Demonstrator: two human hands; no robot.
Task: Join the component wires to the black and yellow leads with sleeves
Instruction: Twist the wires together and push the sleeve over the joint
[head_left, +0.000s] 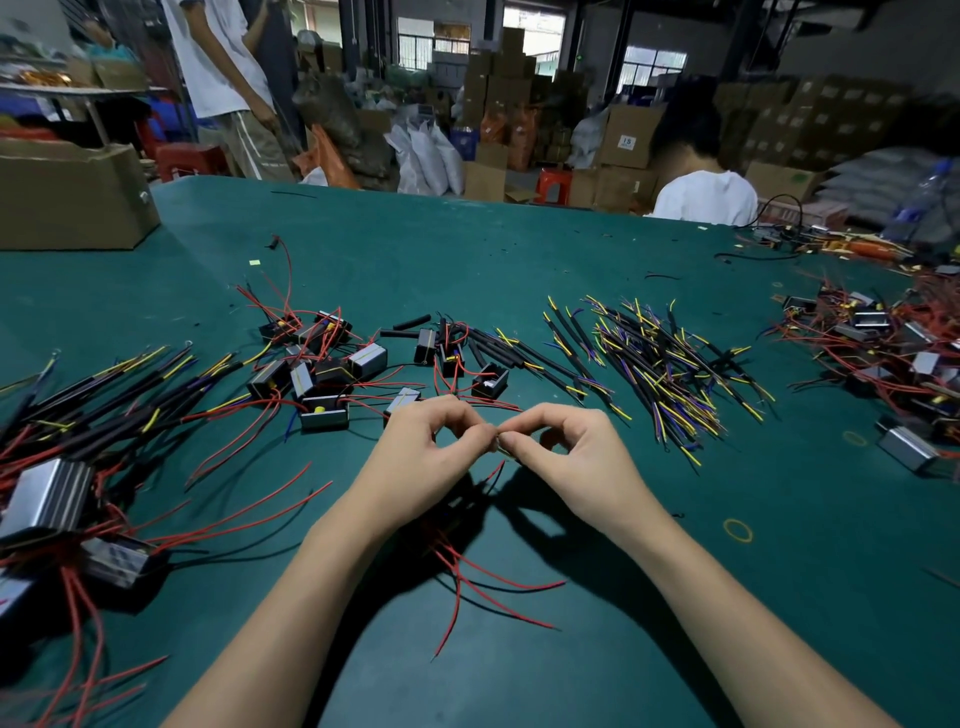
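Red wires (485, 571) vanish beneath both pinching hands (498, 441).

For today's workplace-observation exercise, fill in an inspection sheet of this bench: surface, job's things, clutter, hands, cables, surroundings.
Surface: green table mat, bare strip at the far edge.
Job's things: pile of black and yellow leads right of centre; black components with red wires left of centre; finished bundle far left.
Clutter: loose rubber band, small wire scraps.
Hands: left hand and right hand meet fingertip to fingertip, pinching a thin wire joint above the mat.
Cables: red wires trail below the hands.
Surroundings: cardboard box far left; seated person in white; stacked cartons behind.
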